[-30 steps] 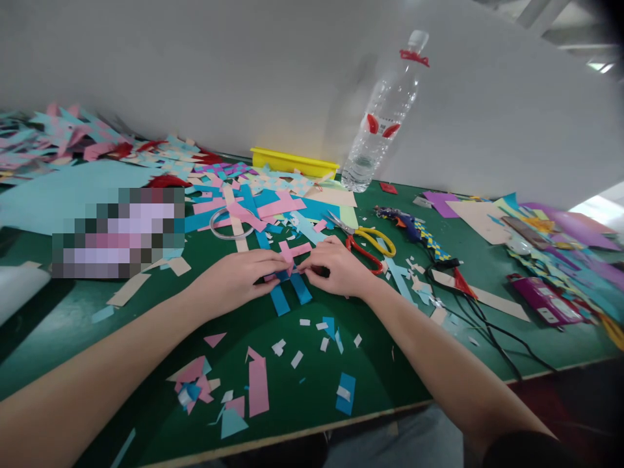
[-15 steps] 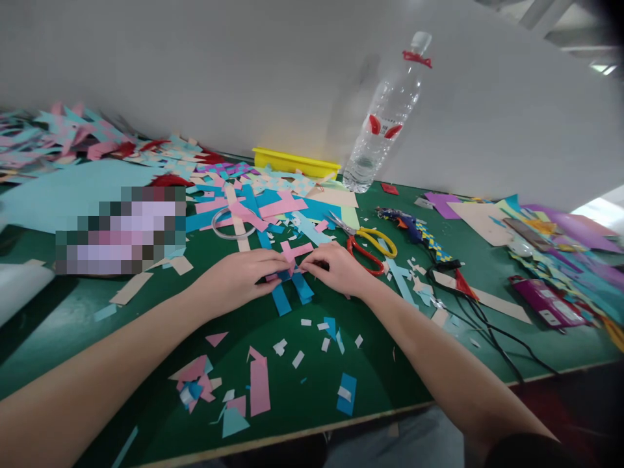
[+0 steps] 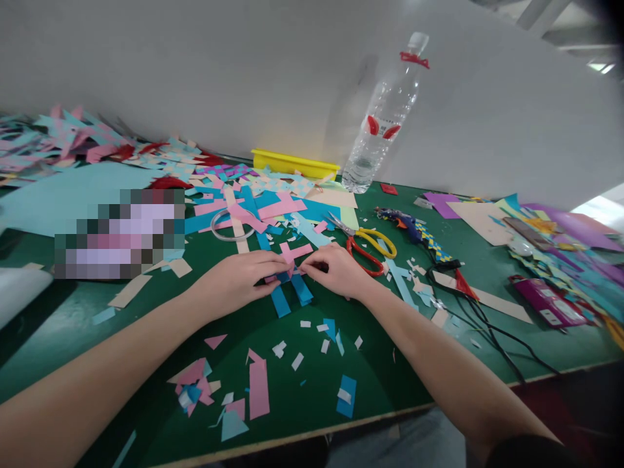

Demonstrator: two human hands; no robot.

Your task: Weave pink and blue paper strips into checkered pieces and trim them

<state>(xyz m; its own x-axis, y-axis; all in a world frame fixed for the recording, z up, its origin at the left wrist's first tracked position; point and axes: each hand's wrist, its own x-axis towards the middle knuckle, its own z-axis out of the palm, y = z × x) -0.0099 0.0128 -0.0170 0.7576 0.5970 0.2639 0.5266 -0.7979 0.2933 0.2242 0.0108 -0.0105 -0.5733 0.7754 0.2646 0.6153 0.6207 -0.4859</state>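
Between my two hands lies a small weave of paper strips, with pink strips (image 3: 296, 251) crossing and blue strips (image 3: 301, 290) hanging toward me. My left hand (image 3: 238, 276) is closed on its left side, thumb under the fingers at the pink and blue paper. From the right, my right hand (image 3: 334, 268) pinches the weave's edge between thumb and forefinger. The exact fold under the fingertips is too small to make out. Scissors (image 3: 363, 240) with one yellow and one red handle lie just beyond my right hand. A clear tape roll (image 3: 233, 224) rests beyond my left hand.
A water bottle (image 3: 385, 123) stands by the grey wall, right of a yellow tray (image 3: 295, 164). A glue gun (image 3: 404, 221) with a black cord (image 3: 487, 325) lies at the right. Paper scraps (image 3: 192, 383) are scattered near the front edge. A purple packet (image 3: 546, 300) sits far right.
Almost nothing differs. Both hands keep their hold on the paper strips, and the view has shifted very slightly.
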